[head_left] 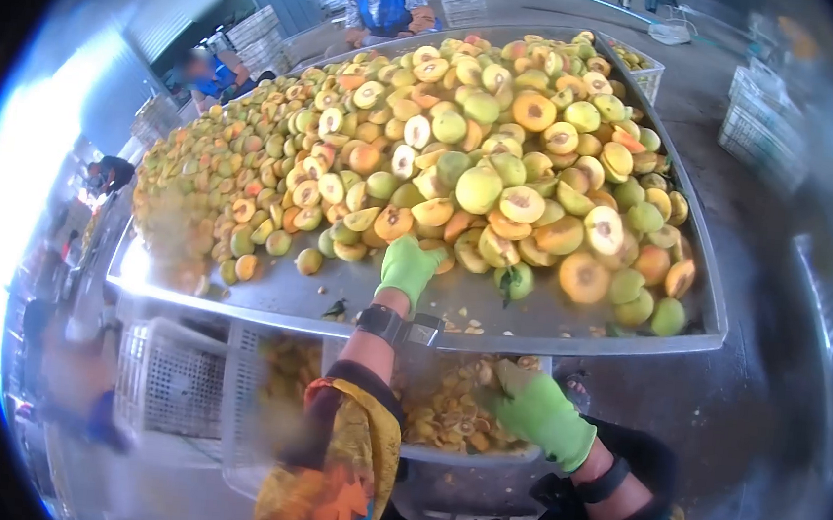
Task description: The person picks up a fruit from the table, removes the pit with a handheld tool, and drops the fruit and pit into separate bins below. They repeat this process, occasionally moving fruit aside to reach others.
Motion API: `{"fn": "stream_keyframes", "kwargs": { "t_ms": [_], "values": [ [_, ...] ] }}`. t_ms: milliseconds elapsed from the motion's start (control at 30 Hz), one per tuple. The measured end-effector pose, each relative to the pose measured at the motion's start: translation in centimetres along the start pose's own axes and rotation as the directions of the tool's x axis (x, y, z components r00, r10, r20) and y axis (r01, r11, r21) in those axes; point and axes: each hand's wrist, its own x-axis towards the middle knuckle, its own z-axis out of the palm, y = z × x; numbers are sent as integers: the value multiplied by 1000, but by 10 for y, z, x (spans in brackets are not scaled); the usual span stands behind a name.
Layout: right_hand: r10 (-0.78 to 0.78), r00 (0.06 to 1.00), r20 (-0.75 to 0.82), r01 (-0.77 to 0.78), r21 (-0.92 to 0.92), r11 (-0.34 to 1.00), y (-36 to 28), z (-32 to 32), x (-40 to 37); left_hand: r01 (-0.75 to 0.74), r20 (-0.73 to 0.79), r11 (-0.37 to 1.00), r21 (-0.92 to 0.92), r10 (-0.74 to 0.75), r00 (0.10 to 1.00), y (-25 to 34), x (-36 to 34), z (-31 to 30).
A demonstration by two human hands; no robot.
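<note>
A large heap of yellow-green peaches and cut peach halves [522, 205] lies on a metal table [489, 342]. My left hand [409, 267], in a light green glove, reaches over the table's near edge to the front of the heap. Its fingers are curled against the fruit, and what they hold is hidden. My right hand [547, 415], gloved alike, is below the table edge, over the right side of a crate [474, 457] of peach pieces [448, 406]. Its fingers point left and are blurred; whether they hold anything does not show.
White plastic crates stand below left [171, 382] and on the floor at right [765, 127]. Another crate [647, 80] touches the table's far right corner. A co-worker in blue [391, 5] sits at the far side; others are at the left.
</note>
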Motion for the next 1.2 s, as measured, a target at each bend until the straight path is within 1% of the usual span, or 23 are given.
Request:
{"fn": "stream_keyframes", "kwargs": {
  "t_ms": [67,133,167,200,267,300,367,400,467,500,533,600,633,700,733,800,867,933,967,1000,1033,1133,1200],
  "values": [
    [-7,992,-127,3,-30,1000,7,8,9,74,-16,923,-378,-87,996,19,-10,1],
    [-112,919,-377,149,69,986,7,14,19,49,-30,882,-468,-71,997,15,-19,2],
    [-113,920,-375,150,73,986,2,17,23,76,34,786,-614,-70,997,6,-29,-2],
    [-130,907,-402,163,50,985,-5,20,28,110,94,667,-737,-60,994,7,-46,-14],
    [-147,890,-431,181,38,983,-17,30,34,104,107,181,-978,6,994,21,-100,-32],
    [-179,874,-453,186,-30,982,-23,37,36,101,102,189,-977,-3,995,21,-120,-34],
    [-218,862,-459,200,-88,976,-36,48,33,-24,-12,63,-998,181,983,12,-151,-40],
    [-216,907,-362,164,-168,972,-46,48,28,-32,-21,64,-997,168,986,3,-158,-43],
    [-215,944,-249,150,-256,955,-54,55,25,210,139,-216,-954,304,942,-11,-167,-50],
    [-222,952,-209,146,-328,933,-52,64,23,266,177,-351,-898,264,948,-13,-173,-49],
    [-225,960,-169,141,-401,905,-51,70,21,256,169,-365,-895,254,952,-14,-178,-49],
    [-253,955,-157,154,-468,870,-53,75,19,-99,-97,-3,-995,220,971,-16,-183,-48],
    [-274,949,-154,156,-524,837,-54,78,20,-102,-102,-11,-995,212,972,-17,-181,-45],
    [-244,962,-125,144,-529,837,-59,81,23,-30,-23,-56,-998,-116,993,-18,-175,-41],
    [-207,973,-106,122,-528,841,-60,82,23,-28,-20,-66,-997,-125,992,-20,-173,-44],
    [-214,971,-102,147,-450,881,-66,84,27,152,173,-227,-962,-77,982,-18,-173,-61],
    [-219,970,-107,167,-362,917,-66,88,30,114,125,-122,-986,-89,988,-9,-178,-74],
    [-559,825,-80,416,-583,698,-72,87,36,67,68,-11,-998,-90,994,-3,-177,-82],
    [-559,826,-80,417,-580,699,-76,80,35,63,70,-82,-995,-79,994,0,-175,-83],
    [-50,998,42,48,35,998,-99,58,37,58,70,-154,-986,-70,995,1,-174,-84],
    [302,845,442,-509,490,708,-115,40,40,57,69,-152,-987,-75,995,-2,-172,-84],
    [295,732,614,-611,400,683,-121,13,46,64,63,-30,-998,14,998,-6,-170,-81],
    [253,770,585,-543,394,741,-92,38,43,59,40,168,-984,-110,993,-1,-174,-80]
  ]
}}
